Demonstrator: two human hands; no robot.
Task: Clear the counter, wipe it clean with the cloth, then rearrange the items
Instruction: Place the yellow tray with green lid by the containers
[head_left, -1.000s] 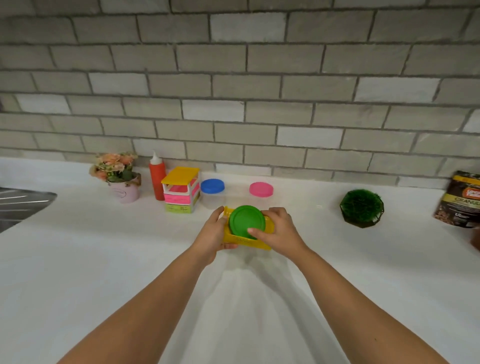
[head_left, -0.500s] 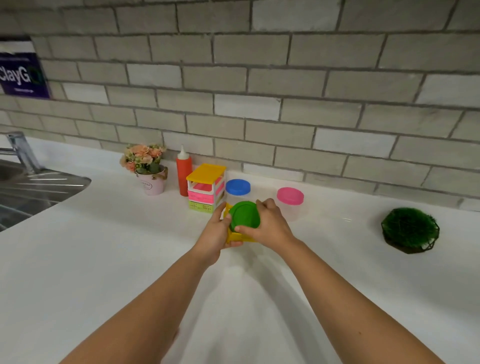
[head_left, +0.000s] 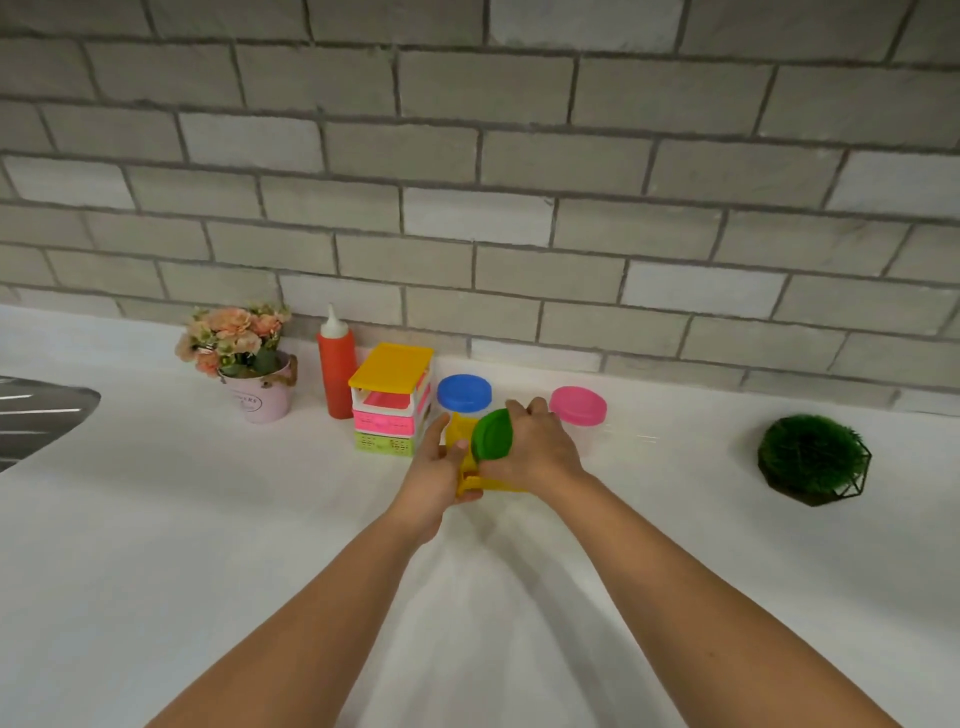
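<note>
Grey brick wall (head_left: 519, 156) behind white counter (head_left: 156, 571)

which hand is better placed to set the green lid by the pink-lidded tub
Right hand, probably: it grips the green lid and sits beside the pink-lidded tub; the left hand holds the yellow container.

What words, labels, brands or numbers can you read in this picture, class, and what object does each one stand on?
"WERS", the end of an arched word whose start is unclear: on the small pink flower pot.
Smaller print under it on that pot: too blurred to read.
No text shows on the red squeeze bottle, the stacked plastic drawers or the green round lid.
</note>
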